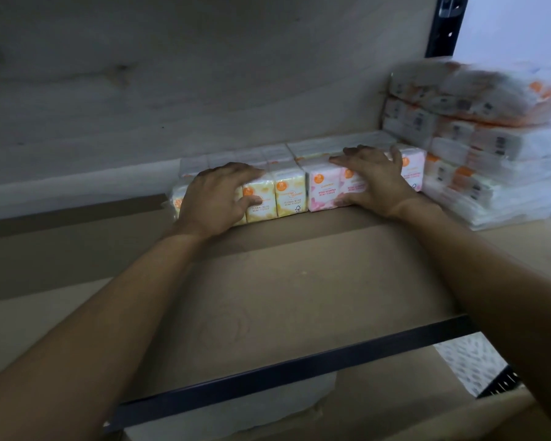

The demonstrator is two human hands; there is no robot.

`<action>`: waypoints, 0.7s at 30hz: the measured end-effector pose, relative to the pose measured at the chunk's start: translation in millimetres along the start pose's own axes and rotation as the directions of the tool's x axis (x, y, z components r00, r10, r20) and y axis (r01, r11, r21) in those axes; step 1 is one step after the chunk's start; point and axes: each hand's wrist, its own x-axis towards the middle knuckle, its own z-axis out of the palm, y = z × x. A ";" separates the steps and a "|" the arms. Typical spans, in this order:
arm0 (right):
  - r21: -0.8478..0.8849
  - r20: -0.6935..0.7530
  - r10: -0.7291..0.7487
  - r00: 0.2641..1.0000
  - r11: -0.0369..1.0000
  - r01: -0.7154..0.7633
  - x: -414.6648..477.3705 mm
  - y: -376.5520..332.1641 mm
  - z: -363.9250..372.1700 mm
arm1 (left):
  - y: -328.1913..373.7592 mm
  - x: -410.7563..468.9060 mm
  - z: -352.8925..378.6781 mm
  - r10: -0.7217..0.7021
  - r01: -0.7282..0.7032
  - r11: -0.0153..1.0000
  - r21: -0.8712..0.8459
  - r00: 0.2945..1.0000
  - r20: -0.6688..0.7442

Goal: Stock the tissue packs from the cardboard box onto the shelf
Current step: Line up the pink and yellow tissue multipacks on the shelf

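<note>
Here, both hands reach to the far side of the brown shelf (283, 275), where a row of mini tissue packs stands upright against the back panel. The left hand (213, 202) has its grip on the yellow Floral Bliss pack (290, 198): fingers curled over the top, thumb pressed on the front face. The right hand (369, 179) has its grip on the pink Rose Scented pack (323, 192), fingers spread over the top edge and thumb low on the front. The two packs touch side by side, yellow on the left and pink on the right. A second row of packs (236, 157) lies just behind them, its print too dim to read. On the far right a tall stack of wrapped tissue packs (477, 148) rests on the shelf, just beside the pink pack; its top layer is blurred. Along the near edge runs a dark metal rail (299, 367), and below it shows part of the cardboard box (379, 418).
</note>
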 end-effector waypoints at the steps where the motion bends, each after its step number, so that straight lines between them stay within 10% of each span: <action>1: 0.003 -0.007 -0.006 1.000 1.000 0.006 1.0 0.9 1.5 | -1.0 1.2 0.9 0.001 -0.001 1.000 0.005 1.000 -0.004; 21: -0.070 -0.024 -0.008 1.000 0.998 0.006 7.0 5.4 8.3 | -0.9 3.4 7.9 -0.008 0.009 0.999 0.046 1.000 -0.014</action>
